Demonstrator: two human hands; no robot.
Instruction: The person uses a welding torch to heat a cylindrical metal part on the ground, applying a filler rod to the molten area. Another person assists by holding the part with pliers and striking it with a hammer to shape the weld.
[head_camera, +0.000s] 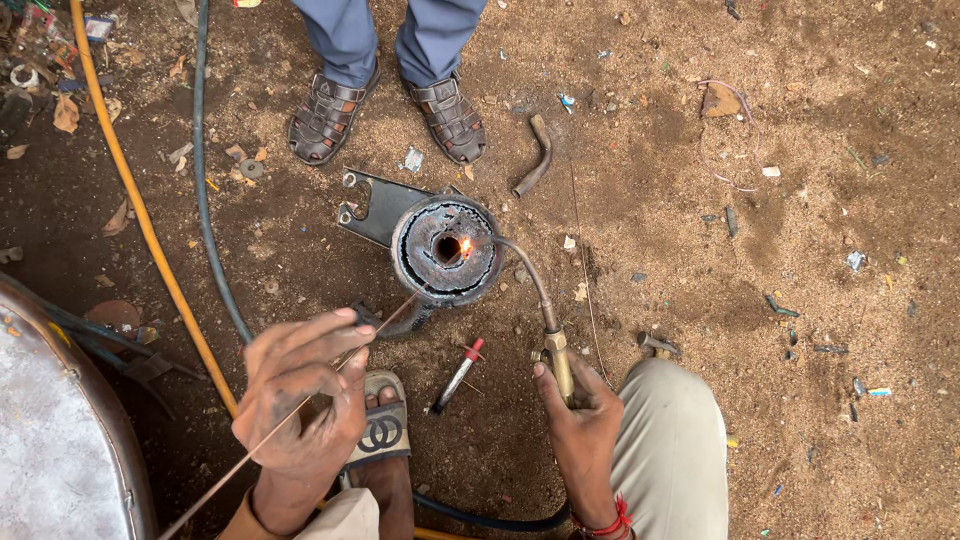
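Observation:
My left hand (300, 400) pinches a thin filler rod (390, 318) that runs up to a round, scorched metal part (447, 250) standing on the dirt. My right hand (578, 405) grips a gas torch (545, 320) by its brass handle. The torch's curved neck reaches the part's right rim, where a small orange flame (465, 245) glows. The rod's tip meets the rim close to that flame. The part has a dark hole in its middle and rests against a flat bracket (375, 205).
Another person's sandalled feet (385, 115) stand just beyond the part. A yellow hose (150, 230) and a dark hose (205, 200) run along the left. A red-tipped tool (457, 375), a bent pipe piece (535, 155) and a metal drum (60, 440) lie nearby.

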